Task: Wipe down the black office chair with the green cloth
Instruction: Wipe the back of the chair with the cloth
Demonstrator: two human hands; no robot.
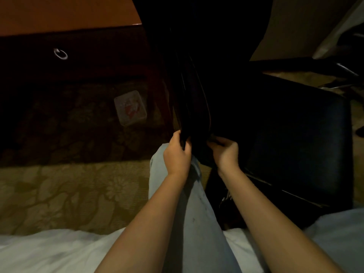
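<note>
The black office chair (246, 115) filled the view from 12 to 3 o'clock, with its backrest (197, 79) rising at 12 and its seat (299, 150) at 3. It stood on the patterned carpet (65, 190) beside the wooden tabletop (69, 12) at 11.

The left hand (177, 152) had its grip clenched round the backrest's lower edge, steadying it. The right hand (224, 151), just beside it at the joint of back and seat, had curled fingers. In the dim light I could not tell whether it held the green cloth, which was nowhere plainly visible.

The step in hand looked like wiping the base of the backrest. The next move would call for a firm stroke along that edge while the left hand braced the chair.
</note>
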